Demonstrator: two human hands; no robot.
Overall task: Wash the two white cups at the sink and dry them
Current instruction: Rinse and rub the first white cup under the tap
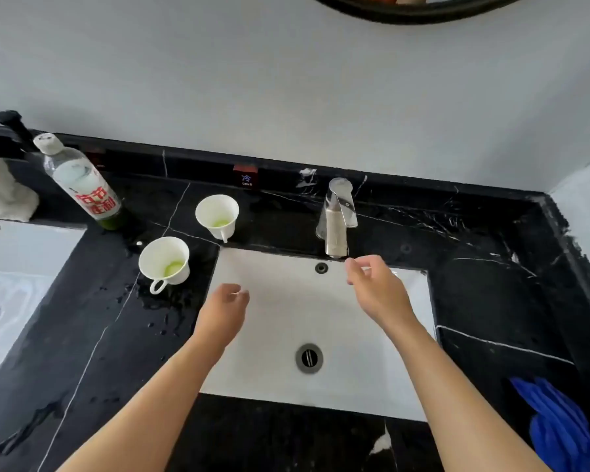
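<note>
Our two white cups stand upright on the black counter left of the sink, both with green residue in the bottom. The near cup [164,262] sits just beside the sink [269,369] rim, its handle toward us; the far cup [217,214] stands behind it, close to the back ledge. Neither is in our hands. Our left hand [223,313] hangs loosely curled and empty over the basin's left side, and our right hand [377,289] is open, fingers spread, reaching up just below the tap [338,218].

The counter [92,335] around the near cup is beaded with water, so we judge a wet grip could let a cup slide or tip into the basin and chip. Opening the tap hard could splash. The tall bottle [82,185] leans near the cups; a careless reach might knock it.
</note>
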